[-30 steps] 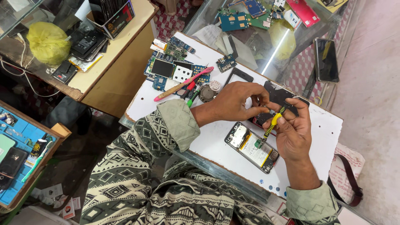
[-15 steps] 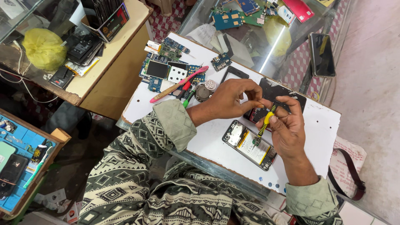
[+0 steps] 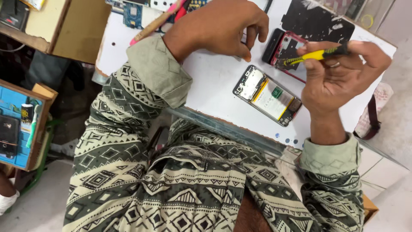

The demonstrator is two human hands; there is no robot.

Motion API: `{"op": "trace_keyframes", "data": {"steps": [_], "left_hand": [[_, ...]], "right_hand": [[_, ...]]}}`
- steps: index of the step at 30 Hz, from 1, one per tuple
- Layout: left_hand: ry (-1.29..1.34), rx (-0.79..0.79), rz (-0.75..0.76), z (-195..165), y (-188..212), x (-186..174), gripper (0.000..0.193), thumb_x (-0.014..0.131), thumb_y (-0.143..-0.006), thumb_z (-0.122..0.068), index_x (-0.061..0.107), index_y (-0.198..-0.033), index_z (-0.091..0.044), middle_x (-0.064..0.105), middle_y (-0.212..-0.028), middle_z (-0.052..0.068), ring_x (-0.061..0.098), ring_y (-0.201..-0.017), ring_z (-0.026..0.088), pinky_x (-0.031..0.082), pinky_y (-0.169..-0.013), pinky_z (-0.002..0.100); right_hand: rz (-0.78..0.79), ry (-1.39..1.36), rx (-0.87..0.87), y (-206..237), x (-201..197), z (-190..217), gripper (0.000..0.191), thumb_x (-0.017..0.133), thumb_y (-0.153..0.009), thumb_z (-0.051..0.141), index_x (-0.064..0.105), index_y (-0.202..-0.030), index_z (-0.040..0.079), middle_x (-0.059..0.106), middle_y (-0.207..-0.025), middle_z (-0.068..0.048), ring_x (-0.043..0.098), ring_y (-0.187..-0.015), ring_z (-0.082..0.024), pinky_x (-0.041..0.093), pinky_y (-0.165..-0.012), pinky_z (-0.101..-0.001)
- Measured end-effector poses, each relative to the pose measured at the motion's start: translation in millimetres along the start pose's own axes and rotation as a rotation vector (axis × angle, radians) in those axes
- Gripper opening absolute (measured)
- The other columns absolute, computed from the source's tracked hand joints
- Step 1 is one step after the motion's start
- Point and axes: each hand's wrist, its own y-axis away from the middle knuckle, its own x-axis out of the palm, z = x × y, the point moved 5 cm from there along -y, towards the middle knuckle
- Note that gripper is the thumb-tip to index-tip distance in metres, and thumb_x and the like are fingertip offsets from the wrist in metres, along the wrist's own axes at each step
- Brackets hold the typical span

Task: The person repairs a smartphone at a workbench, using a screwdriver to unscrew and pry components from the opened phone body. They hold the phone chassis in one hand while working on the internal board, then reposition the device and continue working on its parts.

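An opened phone (image 3: 268, 95) with its back off lies on the white work board (image 3: 214, 81), battery and boards showing. My right hand (image 3: 337, 77) hovers just right of it, holding a yellow-handled screwdriver (image 3: 315, 55) level, tip pointing left. Under the tip lies a red-edged phone frame (image 3: 285, 49). My left hand (image 3: 223, 26) rests on the board above the opened phone, fingers curled down, fingertips touching the surface; I cannot see anything in it.
A black back cover (image 3: 317, 23) lies at the board's far side. A circuit board (image 3: 131, 9) and a pink tool (image 3: 156, 21) sit at its upper left. A wooden cabinet (image 3: 64, 30) stands left, a blue tray (image 3: 19, 124) with parts lower left.
The view has dropped and closed in on my hands. My right hand has lifted the screwdriver away from the opened phone, up over the red-edged frame. My left hand stays on the board.
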Motion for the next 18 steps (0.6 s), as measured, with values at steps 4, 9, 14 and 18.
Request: {"op": "trace_keyframes", "data": {"steps": [4, 9, 14, 18], "left_hand": [[-0.035, -0.05, 0.088, -0.8, 0.2, 15.1, 0.041, 0.094, -0.065, -0.016, 0.075, -0.1, -0.008, 0.076, -0.08, 0.003, 0.073, -0.07, 0.022, 0.052, -0.058, 0.038], [-0.096, -0.004, 0.09, -7.4, -3.8, 21.1, 0.045, 0.095, -0.055, -0.015, 0.076, -0.095, -0.008, 0.075, -0.078, 0.003, 0.074, -0.07, 0.022, 0.052, -0.055, 0.038], [-0.117, -0.043, 0.136, -1.9, -3.5, 23.4, 0.035, 0.094, -0.056, -0.013, 0.077, -0.087, -0.009, 0.075, -0.075, 0.004, 0.074, -0.071, 0.023, 0.052, -0.057, 0.04], [-0.114, -0.026, 0.125, -2.1, -2.0, 24.4, 0.034, 0.094, -0.055, -0.012, 0.077, -0.085, -0.008, 0.074, -0.075, 0.007, 0.073, -0.068, 0.025, 0.053, -0.057, 0.04]], "right_hand": [[0.008, -0.02, -0.027, -3.3, 24.5, 1.2, 0.048, 0.066, -0.11, 0.003, 0.026, -0.135, 0.013, 0.067, -0.113, -0.024, 0.075, -0.097, -0.029, 0.068, -0.083, -0.033], [0.082, -0.009, -0.017, -6.0, 38.7, 8.5, 0.047, 0.065, -0.108, 0.005, 0.024, -0.131, 0.012, 0.064, -0.113, -0.026, 0.073, -0.096, -0.029, 0.063, -0.085, -0.0323], [0.097, -0.013, 0.006, -7.6, 44.1, 6.7, 0.046, 0.064, -0.109, 0.006, 0.024, -0.131, 0.012, 0.065, -0.112, -0.026, 0.073, -0.094, -0.029, 0.064, -0.085, -0.0328], [0.105, -0.018, 0.0, -6.8, 44.0, 7.2, 0.045, 0.064, -0.11, 0.008, 0.024, -0.131, 0.013, 0.066, -0.114, -0.026, 0.073, -0.095, -0.03, 0.064, -0.086, -0.0331]]}}
